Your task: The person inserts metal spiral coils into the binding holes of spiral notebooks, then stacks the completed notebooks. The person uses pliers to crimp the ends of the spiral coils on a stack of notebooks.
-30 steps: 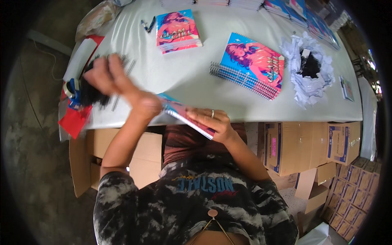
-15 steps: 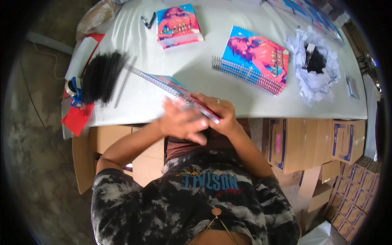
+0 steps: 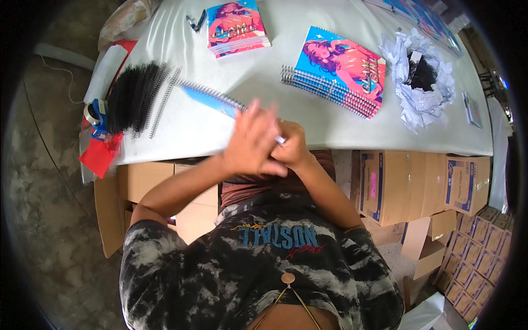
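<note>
A notebook with a blue cover (image 3: 204, 101) and a dark spiral coil (image 3: 212, 95) along its upper edge is held slantwise over the near side of the table. My right hand (image 3: 293, 145) is closed around its near end, where a small pale corner shows between the hands. My left hand (image 3: 250, 144), smeared by motion, lies flat against the coil side with its fingers stretched out, and it hides the middle of the notebook. The coil's far end sticks out past the cover, close to a loose spiral coil (image 3: 164, 104) on the table.
Black spiral coils (image 3: 136, 99) lie bunched at the left, beside a blue tape dispenser (image 3: 98, 118). Bound notebooks (image 3: 338, 71) are stacked right of centre, unbound booklets (image 3: 236, 27) farther back near pliers (image 3: 195, 21). Crumpled white paper (image 3: 404, 99) holds black bits. Cardboard boxes (image 3: 404, 187) stand below.
My left hand has moved up and forward along the coil, covering more of the notebook. The notebook has turned so more blue cover shows. My right hand keeps its grip.
</note>
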`<state>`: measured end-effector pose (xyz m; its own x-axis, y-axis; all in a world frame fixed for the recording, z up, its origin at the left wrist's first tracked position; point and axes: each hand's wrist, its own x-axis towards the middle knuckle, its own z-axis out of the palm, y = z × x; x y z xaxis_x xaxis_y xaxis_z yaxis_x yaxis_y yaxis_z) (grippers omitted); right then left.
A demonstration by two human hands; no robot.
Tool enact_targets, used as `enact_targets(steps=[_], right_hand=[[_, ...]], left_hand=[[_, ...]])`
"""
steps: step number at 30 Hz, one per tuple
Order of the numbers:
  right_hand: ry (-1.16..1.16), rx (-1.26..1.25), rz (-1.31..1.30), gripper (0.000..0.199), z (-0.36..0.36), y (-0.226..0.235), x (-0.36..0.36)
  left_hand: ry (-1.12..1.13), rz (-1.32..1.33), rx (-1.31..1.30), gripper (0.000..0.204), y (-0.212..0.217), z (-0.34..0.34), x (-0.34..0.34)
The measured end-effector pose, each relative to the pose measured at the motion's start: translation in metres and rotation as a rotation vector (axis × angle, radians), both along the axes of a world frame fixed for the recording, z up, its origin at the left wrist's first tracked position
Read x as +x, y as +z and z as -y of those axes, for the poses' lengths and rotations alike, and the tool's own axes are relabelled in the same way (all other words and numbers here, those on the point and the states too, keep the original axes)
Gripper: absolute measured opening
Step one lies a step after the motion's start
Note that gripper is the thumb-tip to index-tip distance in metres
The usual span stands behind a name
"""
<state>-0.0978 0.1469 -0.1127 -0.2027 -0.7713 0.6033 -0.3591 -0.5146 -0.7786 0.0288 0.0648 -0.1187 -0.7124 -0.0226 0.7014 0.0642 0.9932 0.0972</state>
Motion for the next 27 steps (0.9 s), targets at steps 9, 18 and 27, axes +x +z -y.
enact_targets(steps=[9, 18, 27], right_hand=[[-0.008, -0.142, -0.247, 0.075, 0.001, 0.077, 0.014], [0.106, 0.48, 0.204, 0.025, 0.005, 0.095, -0.021], [0.017, 0.359, 0.487, 0.017, 0.004, 0.076, -0.009]], left_hand=[[0.039, 0.188, 0.716, 0.056, 0.122, -0.036, 0.037], [-0.019, -0.127, 1.671, 0.015, 0.103, 0.009, 0.019], [-0.124, 0.061, 1.568, 0.009, 0.104, 0.027, 0.007]])
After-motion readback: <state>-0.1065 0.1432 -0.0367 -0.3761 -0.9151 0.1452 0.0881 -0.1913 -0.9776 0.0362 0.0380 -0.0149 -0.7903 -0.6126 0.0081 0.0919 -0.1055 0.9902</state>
